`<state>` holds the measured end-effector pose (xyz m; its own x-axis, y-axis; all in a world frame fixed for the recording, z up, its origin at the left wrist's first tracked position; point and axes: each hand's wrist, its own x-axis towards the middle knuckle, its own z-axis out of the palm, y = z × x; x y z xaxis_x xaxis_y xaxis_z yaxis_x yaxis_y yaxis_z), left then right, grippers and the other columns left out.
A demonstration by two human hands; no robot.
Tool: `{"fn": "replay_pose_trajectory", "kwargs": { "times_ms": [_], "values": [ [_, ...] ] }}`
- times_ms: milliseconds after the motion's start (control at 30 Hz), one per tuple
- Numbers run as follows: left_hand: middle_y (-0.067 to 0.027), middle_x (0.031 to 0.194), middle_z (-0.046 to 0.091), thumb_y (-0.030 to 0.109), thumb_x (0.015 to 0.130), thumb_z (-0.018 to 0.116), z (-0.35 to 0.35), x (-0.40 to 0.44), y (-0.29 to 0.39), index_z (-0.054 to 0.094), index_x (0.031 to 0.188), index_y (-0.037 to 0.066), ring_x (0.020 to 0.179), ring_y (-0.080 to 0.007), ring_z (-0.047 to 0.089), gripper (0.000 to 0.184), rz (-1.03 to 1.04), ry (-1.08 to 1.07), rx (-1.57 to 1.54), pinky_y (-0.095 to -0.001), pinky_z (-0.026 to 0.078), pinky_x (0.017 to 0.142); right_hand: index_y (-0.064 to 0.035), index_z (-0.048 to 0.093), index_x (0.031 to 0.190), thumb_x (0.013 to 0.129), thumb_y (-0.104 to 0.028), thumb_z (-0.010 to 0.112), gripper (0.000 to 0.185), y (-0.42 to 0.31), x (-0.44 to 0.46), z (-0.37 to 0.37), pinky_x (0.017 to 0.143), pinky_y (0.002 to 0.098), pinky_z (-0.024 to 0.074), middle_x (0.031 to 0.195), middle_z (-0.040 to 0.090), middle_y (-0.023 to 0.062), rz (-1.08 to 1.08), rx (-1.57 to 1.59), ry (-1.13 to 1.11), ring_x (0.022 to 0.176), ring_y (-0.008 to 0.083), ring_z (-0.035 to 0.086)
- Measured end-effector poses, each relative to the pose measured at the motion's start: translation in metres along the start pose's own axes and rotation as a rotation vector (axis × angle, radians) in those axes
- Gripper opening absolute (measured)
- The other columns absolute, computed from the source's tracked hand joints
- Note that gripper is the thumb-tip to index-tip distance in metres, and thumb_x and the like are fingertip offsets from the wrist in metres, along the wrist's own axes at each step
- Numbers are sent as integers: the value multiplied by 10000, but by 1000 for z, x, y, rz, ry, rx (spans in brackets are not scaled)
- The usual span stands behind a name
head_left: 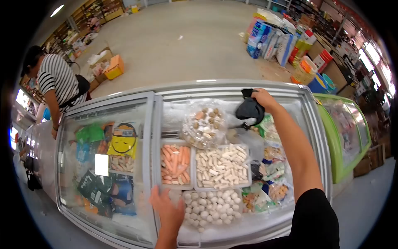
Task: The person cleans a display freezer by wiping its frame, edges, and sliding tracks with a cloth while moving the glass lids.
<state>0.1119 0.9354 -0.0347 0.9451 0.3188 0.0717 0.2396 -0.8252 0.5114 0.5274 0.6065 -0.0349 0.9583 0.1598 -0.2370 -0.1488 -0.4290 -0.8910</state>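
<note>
My right hand (261,98) grips the gathered top of a black plastic bag (250,111) near the back of the chest freezer (199,88). What the bag holds is hidden. My left hand (168,209) is over the front edge by the sliding glass lid, fingers apart and holding nothing. Close to it are white balls (213,207) and a tray of orange sticks (175,164). A tray of short white pieces (222,166) is between my hands. Behind it rests a clear plastic bag (204,124) of round brownish pieces.
A glass lid (103,166) covers the freezer's left half, with packets beneath it. Several bagged foods (269,182) fill the right side. A person in a striped shirt (62,79) stands at the far left. Beyond are a green-framed freezer (346,133) and stacked sacks (271,41).
</note>
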Motion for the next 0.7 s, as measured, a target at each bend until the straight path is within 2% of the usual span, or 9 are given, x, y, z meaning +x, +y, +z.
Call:
{"fn": "replay_pose_trajectory", "kwargs": {
  "times_ms": [67,133,200,300,367,467,500,600,700],
  "values": [
    [-272,1353,349,176,771,723,31,13,46,419,1272,-38,1252,-397,354,624,1,-118,-562,-488,244,1067,-30,602,883,802,-163,557,162,1,-42,13,690,362,531,845,656,114,128,620,-6,715,227,635],
    [-235,1347,373,214,840,695,47,36,108,254,1401,-8,1201,-297,435,747,-314,-417,-1015,-378,446,936,-35,603,905,837,-215,581,193,2,-83,31,750,369,555,867,664,127,315,1052,-174,756,248,663],
    [-211,1367,311,243,911,592,78,54,141,134,1455,79,1187,-278,456,730,-597,-557,-1511,-492,491,920,-58,596,968,886,-295,588,251,10,-119,62,783,384,561,894,670,130,301,1154,-172,807,250,674],
    [-161,1242,478,244,954,540,93,80,174,358,1328,54,1102,-264,540,457,-569,-480,-1743,-511,518,864,-58,592,1015,909,-293,582,257,9,-179,89,730,363,550,922,647,54,282,1139,-29,815,191,648],
    [-98,1067,617,201,963,527,121,86,169,493,1195,46,954,-247,628,281,-685,-483,-1678,-428,558,786,-57,592,1012,928,-367,565,323,21,-196,74,747,346,549,890,640,56,248,1249,-127,816,181,648],
    [-88,1006,614,164,918,585,146,82,176,483,1145,13,890,-239,635,292,-554,-485,-1548,-370,540,752,-44,551,1096,896,-330,633,358,63,-193,31,823,318,515,1014,613,81,334,1122,-262,921,172,612],
    [-112,1009,614,142,890,604,150,82,183,474,1140,-3,891,-244,632,317,-358,-433,-1243,-361,522,761,-44,551,1096,896,-330,633,358,66,-197,32,823,318,515,1014,613,81,331,1126,-258,921,172,612],
    [-165,1056,586,160,817,671,179,92,196,388,1230,-20,907,-254,599,532,-25,-421,-767,-343,485,780,-60,451,1260,823,-203,731,539,60,-210,37,831,286,463,1126,549,85,143,551,-273,1001,129,520],
    [-178,1224,486,212,799,712,191,108,187,261,1374,0,1048,-255,537,760,173,-498,-656,-331,462,869,-66,569,1160,802,-157,731,403,70,-192,7,794,298,476,999,608,36,117,525,-376,908,128,560]
  ]
}}
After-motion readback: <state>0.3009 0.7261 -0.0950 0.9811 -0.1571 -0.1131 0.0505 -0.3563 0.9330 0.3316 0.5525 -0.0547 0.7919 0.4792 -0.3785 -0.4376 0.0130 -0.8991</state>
